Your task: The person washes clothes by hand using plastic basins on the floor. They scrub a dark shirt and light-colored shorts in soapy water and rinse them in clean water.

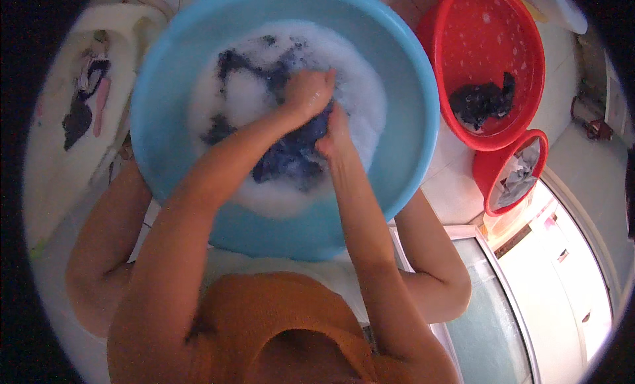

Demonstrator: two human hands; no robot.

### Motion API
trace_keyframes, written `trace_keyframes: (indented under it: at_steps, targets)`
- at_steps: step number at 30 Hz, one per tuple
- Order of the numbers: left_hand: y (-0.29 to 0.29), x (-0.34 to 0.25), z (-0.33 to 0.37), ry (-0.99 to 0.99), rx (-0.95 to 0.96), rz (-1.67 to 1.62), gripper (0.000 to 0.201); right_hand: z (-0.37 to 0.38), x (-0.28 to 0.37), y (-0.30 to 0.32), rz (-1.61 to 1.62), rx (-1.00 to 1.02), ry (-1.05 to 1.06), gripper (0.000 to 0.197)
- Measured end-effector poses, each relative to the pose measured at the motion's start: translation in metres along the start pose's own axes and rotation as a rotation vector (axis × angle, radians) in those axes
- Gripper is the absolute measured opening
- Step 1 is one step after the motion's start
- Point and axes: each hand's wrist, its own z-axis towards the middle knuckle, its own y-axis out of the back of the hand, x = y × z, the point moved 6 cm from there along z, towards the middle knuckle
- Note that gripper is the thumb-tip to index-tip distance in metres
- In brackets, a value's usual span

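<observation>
Between my knees stands a large light-blue basin (408, 113) holding white suds (362, 116) and water. A wet dark-blue cloth (291, 158) lies bunched in the foam, its folds spreading toward the basin's left side. My left hand (309, 94) is closed on the upper part of this cloth, knuckles up. Just to its right and nearer to me, my right hand (336, 131) grips the same cloth from the side. Some fingers of both hands are hidden by cloth and foam. What kind of garment it is, I cannot tell.
At the right, a red basin (436, 53) holds a dark wet cloth (481, 101). A smaller red bucket (486, 175) with greyish cloth stands nearer. On the left, a pale tub (49, 166) contains dark cloth and a pink long-handled item (101, 107). A glass-panelled frame (483, 304) lies at lower right.
</observation>
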Motion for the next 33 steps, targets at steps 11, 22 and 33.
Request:
trace_keyframes:
  at_steps: [11, 22, 33]
  targets:
    - [-0.025, 0.106, 0.012, 0.277, 0.201, -1.734, 0.035, -0.008, 0.077, 0.014, -0.176, 0.148, 0.334, 0.046]
    - [0.002, 0.124, 0.01, 0.305, -0.187, -0.226, 0.038, 0.019, 0.043, 0.062, -0.657, -0.025, 0.14, 0.061]
    - [-0.003, 0.008, -0.007, 0.164, -0.421, -0.11, 0.02, 0.049, 0.004, 0.03, 0.068, 0.185, -0.083, 0.032]
